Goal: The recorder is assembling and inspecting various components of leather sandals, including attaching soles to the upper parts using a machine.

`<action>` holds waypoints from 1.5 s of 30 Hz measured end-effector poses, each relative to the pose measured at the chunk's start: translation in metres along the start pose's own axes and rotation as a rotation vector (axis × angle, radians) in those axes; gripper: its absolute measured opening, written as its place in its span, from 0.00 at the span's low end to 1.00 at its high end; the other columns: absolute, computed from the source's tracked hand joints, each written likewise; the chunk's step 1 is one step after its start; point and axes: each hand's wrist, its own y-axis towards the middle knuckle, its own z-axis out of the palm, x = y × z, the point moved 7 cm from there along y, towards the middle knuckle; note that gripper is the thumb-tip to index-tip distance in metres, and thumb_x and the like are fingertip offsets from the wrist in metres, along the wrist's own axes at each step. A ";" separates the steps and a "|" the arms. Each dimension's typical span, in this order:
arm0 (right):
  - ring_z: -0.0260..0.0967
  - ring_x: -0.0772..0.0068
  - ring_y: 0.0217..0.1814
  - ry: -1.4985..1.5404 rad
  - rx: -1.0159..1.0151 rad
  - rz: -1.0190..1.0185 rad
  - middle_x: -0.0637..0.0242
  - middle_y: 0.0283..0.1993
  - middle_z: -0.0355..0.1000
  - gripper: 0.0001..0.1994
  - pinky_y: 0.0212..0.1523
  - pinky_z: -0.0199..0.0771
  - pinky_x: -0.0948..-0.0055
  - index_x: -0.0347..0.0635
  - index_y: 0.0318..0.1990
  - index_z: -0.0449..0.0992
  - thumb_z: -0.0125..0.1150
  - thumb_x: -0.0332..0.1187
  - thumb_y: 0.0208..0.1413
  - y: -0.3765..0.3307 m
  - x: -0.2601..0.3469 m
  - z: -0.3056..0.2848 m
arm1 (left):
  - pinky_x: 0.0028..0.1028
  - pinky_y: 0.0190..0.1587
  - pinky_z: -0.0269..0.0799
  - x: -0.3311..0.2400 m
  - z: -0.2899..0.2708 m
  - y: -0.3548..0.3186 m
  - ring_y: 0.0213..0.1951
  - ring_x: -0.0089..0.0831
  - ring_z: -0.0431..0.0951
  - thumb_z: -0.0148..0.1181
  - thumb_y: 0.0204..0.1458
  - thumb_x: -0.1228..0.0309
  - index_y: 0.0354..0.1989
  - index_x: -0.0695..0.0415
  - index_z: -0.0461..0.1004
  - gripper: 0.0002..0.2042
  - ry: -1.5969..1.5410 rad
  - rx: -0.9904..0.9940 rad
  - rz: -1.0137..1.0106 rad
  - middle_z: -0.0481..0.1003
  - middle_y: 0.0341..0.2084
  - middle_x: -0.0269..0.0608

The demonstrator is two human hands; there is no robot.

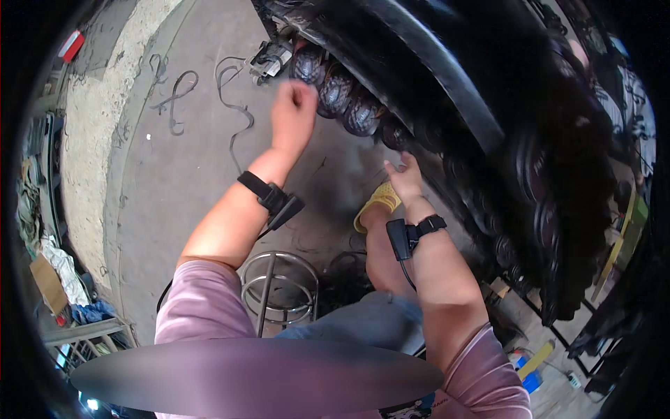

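Note:
Beside a row of dark, glossy, rounded bundles is my left hand, its fingers curled in. What it holds, if anything, is too blurred to make out. My right hand reaches under the lower edge of the long shiny black stack, thumb and fingers apart, with nothing seen in it. The bundles line that stack's near edge; their exact kind does not show. Each forearm wears a black strap with a small black device.
A round metal stool stands by my legs, near my foot in a yellow shoe. A grey metal device sits at the row's far end. Dark strips lie on the grey floor. Cloth and a cardboard piece are at far left.

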 end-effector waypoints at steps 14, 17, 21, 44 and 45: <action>0.42 0.59 0.70 0.190 0.286 0.158 0.56 0.67 0.49 0.44 0.67 0.42 0.66 0.36 0.64 0.50 0.68 0.43 0.43 0.061 0.073 0.059 | 0.34 0.48 0.70 0.156 0.113 0.125 0.45 0.43 0.75 0.50 0.42 0.65 0.36 0.58 0.78 0.16 0.812 0.539 -0.016 0.75 0.41 0.51; 0.47 0.57 0.68 -0.046 0.073 0.137 0.56 0.66 0.52 0.41 0.66 0.45 0.65 0.36 0.63 0.53 0.61 0.53 0.48 0.115 0.016 0.044 | 0.32 0.56 0.62 0.139 0.151 0.104 0.54 0.38 0.68 0.46 0.47 0.65 0.48 0.49 0.75 0.19 0.866 0.525 0.042 0.72 0.49 0.45; 0.64 0.51 0.57 -0.671 -0.140 -0.198 0.43 0.56 0.64 0.21 0.56 0.63 0.62 0.39 0.54 0.68 0.47 0.42 0.58 0.106 0.021 0.035 | 0.30 0.58 0.59 0.143 0.146 0.105 0.58 0.35 0.65 0.41 0.53 0.67 0.56 0.50 0.68 0.21 0.869 0.787 -0.169 0.66 0.57 0.39; 0.71 0.73 0.37 0.974 -0.309 0.185 0.67 0.38 0.72 0.11 0.38 0.72 0.73 0.38 0.42 0.72 0.52 0.30 0.52 -0.393 0.029 -0.192 | 0.33 0.54 0.65 0.262 -0.317 -0.391 0.51 0.41 0.72 0.49 0.53 0.66 0.52 0.55 0.71 0.18 1.251 0.230 -0.737 0.68 0.53 0.47; 0.71 0.73 0.37 0.940 -0.373 0.159 0.67 0.38 0.71 0.11 0.38 0.72 0.74 0.38 0.42 0.72 0.53 0.30 0.52 -0.420 0.031 -0.195 | 0.33 0.54 0.65 0.234 -0.337 -0.373 0.51 0.41 0.71 0.49 0.53 0.66 0.49 0.54 0.74 0.16 1.299 0.012 -0.628 0.70 0.51 0.48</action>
